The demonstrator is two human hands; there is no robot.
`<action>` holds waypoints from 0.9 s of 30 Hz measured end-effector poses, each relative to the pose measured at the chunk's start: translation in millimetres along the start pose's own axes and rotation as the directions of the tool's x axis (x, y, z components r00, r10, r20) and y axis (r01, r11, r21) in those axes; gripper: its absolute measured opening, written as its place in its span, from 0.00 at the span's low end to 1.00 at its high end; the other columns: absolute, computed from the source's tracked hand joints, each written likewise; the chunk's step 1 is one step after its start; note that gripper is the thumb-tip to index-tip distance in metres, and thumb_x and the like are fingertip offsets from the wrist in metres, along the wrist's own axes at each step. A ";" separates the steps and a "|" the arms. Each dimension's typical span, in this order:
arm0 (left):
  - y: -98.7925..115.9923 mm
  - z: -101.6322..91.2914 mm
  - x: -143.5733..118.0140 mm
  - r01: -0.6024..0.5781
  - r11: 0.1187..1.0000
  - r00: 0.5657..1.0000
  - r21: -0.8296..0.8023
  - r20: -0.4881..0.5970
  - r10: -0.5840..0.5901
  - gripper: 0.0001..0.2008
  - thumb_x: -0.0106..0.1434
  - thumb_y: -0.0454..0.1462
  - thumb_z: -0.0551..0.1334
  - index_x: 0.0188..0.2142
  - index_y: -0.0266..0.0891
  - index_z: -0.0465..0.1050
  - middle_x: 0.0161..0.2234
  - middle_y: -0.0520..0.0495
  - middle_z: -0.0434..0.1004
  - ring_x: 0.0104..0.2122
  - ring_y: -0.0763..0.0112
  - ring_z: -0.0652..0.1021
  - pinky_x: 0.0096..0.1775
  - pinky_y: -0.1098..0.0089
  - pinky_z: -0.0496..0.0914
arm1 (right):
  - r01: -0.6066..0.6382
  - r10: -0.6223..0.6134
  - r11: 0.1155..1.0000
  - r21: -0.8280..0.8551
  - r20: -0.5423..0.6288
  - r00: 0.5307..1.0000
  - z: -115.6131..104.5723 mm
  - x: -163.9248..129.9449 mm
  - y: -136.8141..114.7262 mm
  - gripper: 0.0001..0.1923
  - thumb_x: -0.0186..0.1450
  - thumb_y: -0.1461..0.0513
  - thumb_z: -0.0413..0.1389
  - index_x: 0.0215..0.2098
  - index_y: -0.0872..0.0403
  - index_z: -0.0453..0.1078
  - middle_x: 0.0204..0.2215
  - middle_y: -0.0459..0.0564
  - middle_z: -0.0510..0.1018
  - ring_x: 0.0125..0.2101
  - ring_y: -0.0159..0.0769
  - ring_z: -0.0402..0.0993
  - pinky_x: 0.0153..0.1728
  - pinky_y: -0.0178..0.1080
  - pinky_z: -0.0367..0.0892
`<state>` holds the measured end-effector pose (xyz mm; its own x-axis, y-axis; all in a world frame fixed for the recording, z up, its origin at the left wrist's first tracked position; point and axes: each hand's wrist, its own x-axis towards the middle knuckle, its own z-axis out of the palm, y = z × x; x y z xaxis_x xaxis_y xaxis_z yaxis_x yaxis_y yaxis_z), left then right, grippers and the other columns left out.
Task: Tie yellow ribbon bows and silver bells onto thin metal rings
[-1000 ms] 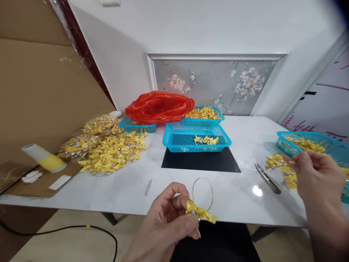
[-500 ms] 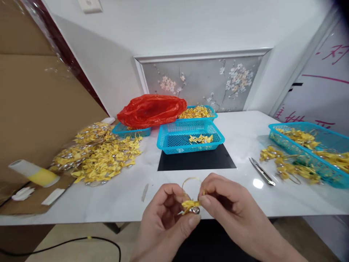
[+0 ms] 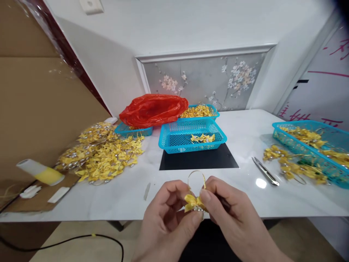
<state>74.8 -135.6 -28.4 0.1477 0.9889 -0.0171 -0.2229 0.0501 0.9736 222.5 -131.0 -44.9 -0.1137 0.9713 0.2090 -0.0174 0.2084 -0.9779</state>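
Observation:
My left hand [image 3: 169, 222] and my right hand [image 3: 231, 218] meet at the near table edge, both pinching one small yellow ribbon bow [image 3: 192, 202] with a silver bell under it. A thin gold wire loop [image 3: 196, 179] stands up from the bow between my fingertips. Straight behind it, a blue mesh basket [image 3: 174, 140] holds a few finished bows. A big loose heap of yellow bows [image 3: 102, 153] lies to the left on the white table [image 3: 245, 134].
Small scissors [image 3: 265, 171] lie to the right, beside loose bows [image 3: 289, 165] and a blue basket [image 3: 278, 136] of bows. A red plastic bag [image 3: 154, 108] covers another basket at the back. A yellow thread spool [image 3: 40, 171] rests on cardboard at left. A black cable crosses the floor.
My right hand came back from the bows at the right and joined the left hand on the bow. The wire loop now stands narrower between both hands.

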 end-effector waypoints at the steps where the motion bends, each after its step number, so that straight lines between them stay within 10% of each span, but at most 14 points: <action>1: 0.6 0.0 -0.1 -0.014 1.000 1.000 0.014 -0.004 0.014 0.11 0.55 0.36 0.72 0.36 0.44 0.74 0.31 0.54 0.75 0.32 0.75 0.74 0.35 0.79 0.70 | -0.043 0.042 0.998 0.053 0.014 0.999 0.9 0.2 0.5 0.21 0.70 0.51 0.51 0.24 0.53 0.58 0.21 0.40 0.57 0.22 0.27 0.51 0.20 0.32 0.51; 13: 4.1 9.1 -4.3 -0.082 0.996 0.994 -0.032 -0.075 0.079 0.14 0.54 0.36 0.73 0.39 0.47 0.76 0.31 0.55 0.80 0.30 0.77 0.78 0.34 0.80 0.72 | -0.323 0.291 0.862 0.390 0.141 0.946 5.6 1.9 5.6 0.23 0.66 0.45 0.56 0.27 0.54 0.62 0.17 0.36 0.52 0.17 0.22 0.44 0.17 0.31 0.41; 19: -1.1 -1.6 -6.0 -0.128 0.990 0.992 -0.061 -0.004 0.128 0.26 0.49 0.41 0.76 0.47 0.51 0.74 0.39 0.50 0.79 0.40 0.64 0.79 0.41 0.67 0.76 | -0.283 0.273 0.903 0.322 0.078 0.959 3.7 3.0 3.8 0.23 0.65 0.44 0.56 0.27 0.54 0.61 0.18 0.36 0.53 0.18 0.22 0.46 0.18 0.30 0.44; 27: -0.8 4.0 -6.6 -0.098 0.995 0.995 -0.012 -0.017 0.098 0.17 0.56 0.37 0.72 0.45 0.51 0.74 0.36 0.54 0.81 0.36 0.72 0.81 0.39 0.75 0.74 | -0.192 0.177 0.956 0.220 0.083 0.981 3.2 0.9 1.3 0.23 0.67 0.46 0.53 0.25 0.54 0.59 0.21 0.38 0.53 0.19 0.23 0.45 0.17 0.30 0.43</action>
<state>77.9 -142.7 -28.2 0.1083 0.9913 0.0745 -0.2478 -0.0456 0.9677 219.1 -130.3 -46.0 -0.1966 0.9800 0.0310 -0.2138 -0.0120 -0.9768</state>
